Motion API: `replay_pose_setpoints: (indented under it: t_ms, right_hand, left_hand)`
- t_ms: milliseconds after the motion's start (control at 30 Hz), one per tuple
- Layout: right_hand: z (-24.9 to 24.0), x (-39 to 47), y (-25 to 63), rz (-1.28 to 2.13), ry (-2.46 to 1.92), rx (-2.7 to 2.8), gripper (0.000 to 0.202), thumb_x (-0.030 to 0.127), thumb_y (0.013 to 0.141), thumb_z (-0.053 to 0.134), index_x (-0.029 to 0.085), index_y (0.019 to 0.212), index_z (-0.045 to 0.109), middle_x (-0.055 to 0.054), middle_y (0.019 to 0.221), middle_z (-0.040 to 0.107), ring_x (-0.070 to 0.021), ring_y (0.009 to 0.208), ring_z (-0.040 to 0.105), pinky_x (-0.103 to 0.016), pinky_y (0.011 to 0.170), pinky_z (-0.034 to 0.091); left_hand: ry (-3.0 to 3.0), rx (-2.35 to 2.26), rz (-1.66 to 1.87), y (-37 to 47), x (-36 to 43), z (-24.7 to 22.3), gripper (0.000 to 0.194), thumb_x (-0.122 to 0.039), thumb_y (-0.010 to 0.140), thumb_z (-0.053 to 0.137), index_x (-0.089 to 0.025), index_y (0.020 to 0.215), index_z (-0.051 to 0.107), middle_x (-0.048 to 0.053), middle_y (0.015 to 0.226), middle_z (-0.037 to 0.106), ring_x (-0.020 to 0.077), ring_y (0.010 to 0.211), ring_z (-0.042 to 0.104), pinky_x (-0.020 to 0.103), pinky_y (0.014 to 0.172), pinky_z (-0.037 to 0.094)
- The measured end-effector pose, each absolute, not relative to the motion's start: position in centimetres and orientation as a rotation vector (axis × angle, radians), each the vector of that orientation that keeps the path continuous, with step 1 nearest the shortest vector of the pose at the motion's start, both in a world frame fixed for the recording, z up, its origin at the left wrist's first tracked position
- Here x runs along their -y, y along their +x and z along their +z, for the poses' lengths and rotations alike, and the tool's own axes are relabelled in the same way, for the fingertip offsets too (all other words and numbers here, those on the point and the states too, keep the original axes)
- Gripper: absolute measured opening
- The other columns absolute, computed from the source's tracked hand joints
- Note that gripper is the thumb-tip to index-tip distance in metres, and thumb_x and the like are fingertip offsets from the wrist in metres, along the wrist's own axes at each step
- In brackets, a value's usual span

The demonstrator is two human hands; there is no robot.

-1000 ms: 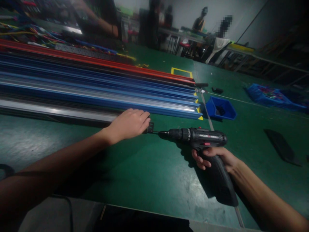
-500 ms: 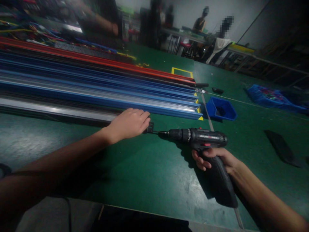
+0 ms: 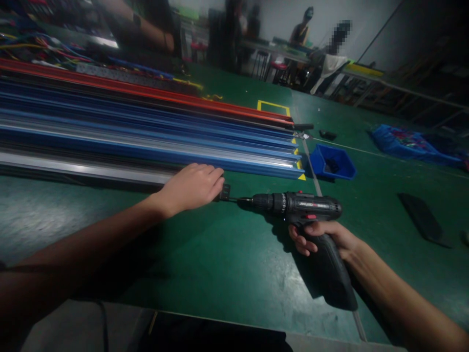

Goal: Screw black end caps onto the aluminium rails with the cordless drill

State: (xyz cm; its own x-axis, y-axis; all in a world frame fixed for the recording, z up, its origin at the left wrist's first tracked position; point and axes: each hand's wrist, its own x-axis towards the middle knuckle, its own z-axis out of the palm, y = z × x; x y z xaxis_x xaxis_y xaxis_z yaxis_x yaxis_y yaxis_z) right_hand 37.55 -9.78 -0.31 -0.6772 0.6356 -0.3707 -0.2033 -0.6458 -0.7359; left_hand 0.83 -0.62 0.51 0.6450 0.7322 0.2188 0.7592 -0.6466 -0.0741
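Note:
My right hand point(image 3: 315, 237) grips the handle of a black cordless drill point(image 3: 311, 205), which lies nearly level and points left. Its long bit point(image 3: 238, 199) meets a small black end piece point(image 3: 225, 192) at the right end of a dark metal profile with a bright silver face point(image 3: 88, 168). Over that end my left hand point(image 3: 192, 188) is closed, fingers wrapped across the top; its thumb is hidden. A tiny light shows on the drill by the trigger. Whether a screw sits at the bit's tip, I cannot make out.
Blue profiles point(image 3: 220, 146) and a red one point(image 3: 146, 90) lie behind, with wires point(image 3: 51, 44) beyond. To the right are a blue bin point(image 3: 337, 166), a larger blue tray point(image 3: 395, 146) and a flat black piece point(image 3: 421, 217). Other people are across the green table point(image 3: 205, 274).
The small light near the drill's trigger shows now and did not before. The whole view has shifted slightly; both hands keep their holds, and the bit stays against the end piece.

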Motion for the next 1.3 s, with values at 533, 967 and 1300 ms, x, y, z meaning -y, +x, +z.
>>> replay_pose_setpoints:
  t_ms: [533,967,1300]
  right_hand:
    - [-0.40,9.64,37.27,2.339,-0.795,0.924,0.023,0.022,0.086,0.069,0.004,0.100,0.074,-0.006,0.080,0.067,-0.0078,0.059,0.056,-0.024,0.068,0.056]
    - [-0.19,9.59,37.01,2.375,-0.804,0.840,0.022,0.020,0.086,0.071,0.004,0.101,0.074,-0.006,0.084,0.067,-0.0077,0.059,0.058,-0.025,0.069,0.058]
    - [-0.42,9.37,37.51,2.379,-0.813,0.890,0.022,0.022,0.088,0.072,0.007,0.104,0.075,-0.006,0.086,0.068,-0.0096,0.063,0.059,-0.026,0.071,0.059]
  left_hand:
    - [-2.710,1.254,-0.225,0.75,0.48,0.41,0.046,-0.033,0.106,0.029,-0.011,0.120,0.067,0.016,0.105,0.075,0.0301,0.095,0.071,0.045,0.085,0.052]
    - [-2.718,1.247,-0.215,0.58,0.48,0.66,0.049,-0.035,0.106,0.027,-0.011,0.123,0.066,0.016,0.108,0.074,0.0290,0.096,0.071,0.043,0.088,0.053]
    - [-2.710,1.244,-0.203,0.74,0.70,0.92,0.045,-0.033,0.106,0.029,-0.012,0.120,0.065,0.014,0.103,0.074,0.0259,0.095,0.070,0.039,0.086,0.051]
